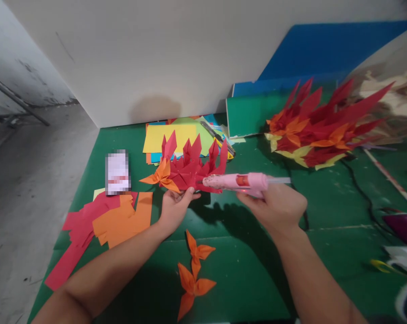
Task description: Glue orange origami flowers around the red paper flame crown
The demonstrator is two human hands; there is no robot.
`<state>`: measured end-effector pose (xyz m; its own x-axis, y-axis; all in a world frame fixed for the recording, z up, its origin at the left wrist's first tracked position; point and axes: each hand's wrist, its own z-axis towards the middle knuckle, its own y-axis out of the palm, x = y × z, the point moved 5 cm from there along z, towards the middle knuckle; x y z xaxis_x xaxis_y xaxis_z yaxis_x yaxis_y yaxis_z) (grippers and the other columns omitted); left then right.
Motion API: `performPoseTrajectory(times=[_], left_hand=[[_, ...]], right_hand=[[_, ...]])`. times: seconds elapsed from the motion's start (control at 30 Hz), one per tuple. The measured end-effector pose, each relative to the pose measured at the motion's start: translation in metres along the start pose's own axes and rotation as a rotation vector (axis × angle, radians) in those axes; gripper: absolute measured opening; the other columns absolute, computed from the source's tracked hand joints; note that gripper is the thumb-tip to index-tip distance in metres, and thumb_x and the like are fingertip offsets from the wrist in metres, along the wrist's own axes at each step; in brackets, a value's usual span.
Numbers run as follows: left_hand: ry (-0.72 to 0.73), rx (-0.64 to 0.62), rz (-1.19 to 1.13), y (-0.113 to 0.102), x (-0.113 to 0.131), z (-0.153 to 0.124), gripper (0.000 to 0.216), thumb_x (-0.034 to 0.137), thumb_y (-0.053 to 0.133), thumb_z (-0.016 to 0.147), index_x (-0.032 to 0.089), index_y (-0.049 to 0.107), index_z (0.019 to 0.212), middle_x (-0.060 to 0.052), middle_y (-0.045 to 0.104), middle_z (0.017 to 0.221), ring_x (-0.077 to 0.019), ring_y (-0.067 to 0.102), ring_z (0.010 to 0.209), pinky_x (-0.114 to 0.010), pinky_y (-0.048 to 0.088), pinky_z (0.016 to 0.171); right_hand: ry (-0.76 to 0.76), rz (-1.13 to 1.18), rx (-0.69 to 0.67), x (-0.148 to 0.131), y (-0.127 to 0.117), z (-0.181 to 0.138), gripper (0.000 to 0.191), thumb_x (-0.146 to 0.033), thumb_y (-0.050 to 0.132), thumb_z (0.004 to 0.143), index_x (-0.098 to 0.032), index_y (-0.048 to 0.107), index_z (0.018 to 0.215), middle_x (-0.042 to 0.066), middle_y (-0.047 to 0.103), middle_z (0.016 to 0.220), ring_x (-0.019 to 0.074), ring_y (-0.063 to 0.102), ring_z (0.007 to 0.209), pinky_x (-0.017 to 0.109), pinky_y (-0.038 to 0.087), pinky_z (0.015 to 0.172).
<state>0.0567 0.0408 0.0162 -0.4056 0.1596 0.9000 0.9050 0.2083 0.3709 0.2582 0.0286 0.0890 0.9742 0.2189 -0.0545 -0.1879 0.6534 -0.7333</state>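
My left hand grips from below a folded paper cluster of red spikes with an orange flower piece on its left side, held above the green table. My right hand is closed around a pink glue gun, whose nozzle points left and touches the right side of the red cluster. A glue stick pokes out of the gun's rear.
Two orange folded flowers lie near the front. Cut red and orange paper sits at left, a stack of coloured sheets behind. A large red, orange and yellow spiky paper piece lies at right by a black cord and a green and blue box.
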Motion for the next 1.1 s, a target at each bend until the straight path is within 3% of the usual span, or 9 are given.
performPoseTrajectory(times=[0.17, 0.37, 0.6, 0.7, 0.83, 0.93, 1.0, 1.1], left_hand=[[-0.017, 0.015, 0.011, 0.000, 0.000, 0.000, 0.034, 0.037, 0.086, 0.051, 0.013, 0.063, 0.058, -0.001, 0.068, 0.056, -0.0217, 0.072, 0.061, -0.028, 0.060, 0.063], [-0.020, 0.019, -0.008, 0.001, 0.001, -0.002, 0.032, 0.033, 0.086, 0.051, 0.014, 0.064, 0.064, 0.000, 0.069, 0.061, -0.0189, 0.071, 0.059, -0.027, 0.060, 0.063], [-0.035, 0.049, -0.004, -0.001, 0.000, -0.001, 0.038, 0.038, 0.087, 0.047, 0.014, 0.058, 0.056, 0.001, 0.065, 0.054, -0.0198, 0.071, 0.058, -0.023, 0.057, 0.057], [-0.032, 0.061, -0.005, -0.001, 0.001, -0.001, 0.040, 0.039, 0.087, 0.045, 0.014, 0.056, 0.055, 0.001, 0.062, 0.050, -0.0210, 0.072, 0.058, -0.020, 0.054, 0.052], [-0.045, 0.084, 0.000, -0.003, -0.001, 0.000, 0.043, 0.039, 0.086, 0.047, 0.015, 0.051, 0.052, 0.002, 0.059, 0.048, -0.0230, 0.072, 0.059, -0.020, 0.050, 0.048], [-0.025, 0.088, -0.024, -0.005, -0.004, 0.003, 0.042, 0.038, 0.086, 0.049, 0.016, 0.050, 0.053, 0.002, 0.060, 0.049, -0.0230, 0.072, 0.060, -0.023, 0.053, 0.053], [0.011, 0.081, -0.050, -0.007, -0.005, 0.005, 0.039, 0.038, 0.085, 0.051, 0.015, 0.054, 0.056, 0.002, 0.061, 0.050, -0.0217, 0.072, 0.060, -0.025, 0.056, 0.058], [0.060, 0.078, -0.068, -0.009, -0.005, 0.007, 0.035, 0.039, 0.084, 0.054, 0.014, 0.061, 0.064, 0.001, 0.067, 0.058, -0.0193, 0.071, 0.060, -0.027, 0.057, 0.063]], right_hand=[[0.006, 0.014, -0.024, 0.000, 0.003, 0.000, 0.038, -0.037, 0.050, 0.080, -0.023, 0.033, 0.050, -0.002, 0.027, 0.046, 0.0112, 0.028, 0.045, 0.028, 0.017, 0.046], [-0.034, -0.067, 0.067, -0.001, -0.002, 0.000, 0.037, -0.037, 0.050, 0.083, -0.021, 0.041, 0.051, -0.001, 0.033, 0.046, 0.0109, 0.032, 0.046, 0.027, 0.017, 0.045], [0.231, 0.021, 0.047, 0.019, 0.002, -0.004, 0.045, -0.060, 0.052, 0.076, -0.023, 0.040, 0.054, -0.003, 0.030, 0.046, 0.0111, 0.030, 0.044, 0.027, 0.020, 0.044], [0.358, 0.246, 0.027, 0.027, 0.006, -0.007, 0.049, -0.069, 0.056, 0.070, -0.023, 0.043, 0.061, -0.004, 0.039, 0.049, 0.0123, 0.038, 0.046, 0.027, 0.029, 0.045], [0.532, 0.673, -0.039, 0.031, 0.020, -0.009, 0.036, -0.059, 0.049, 0.084, -0.023, 0.050, 0.087, -0.004, 0.048, 0.058, 0.0132, 0.046, 0.048, 0.029, 0.038, 0.049], [0.647, 0.906, -0.078, 0.039, 0.033, -0.008, 0.029, -0.054, 0.044, 0.089, -0.025, 0.048, 0.090, -0.005, 0.047, 0.057, 0.0130, 0.045, 0.046, 0.027, 0.035, 0.045], [0.679, 0.873, -0.097, 0.049, 0.038, -0.009, 0.030, -0.053, 0.041, 0.090, -0.025, 0.049, 0.083, -0.003, 0.049, 0.059, 0.0141, 0.047, 0.050, 0.028, 0.035, 0.046], [0.646, 0.646, -0.174, 0.067, 0.040, -0.009, 0.037, -0.051, 0.036, 0.092, -0.024, 0.048, 0.070, 0.000, 0.049, 0.062, 0.0156, 0.045, 0.056, 0.029, 0.035, 0.050]])
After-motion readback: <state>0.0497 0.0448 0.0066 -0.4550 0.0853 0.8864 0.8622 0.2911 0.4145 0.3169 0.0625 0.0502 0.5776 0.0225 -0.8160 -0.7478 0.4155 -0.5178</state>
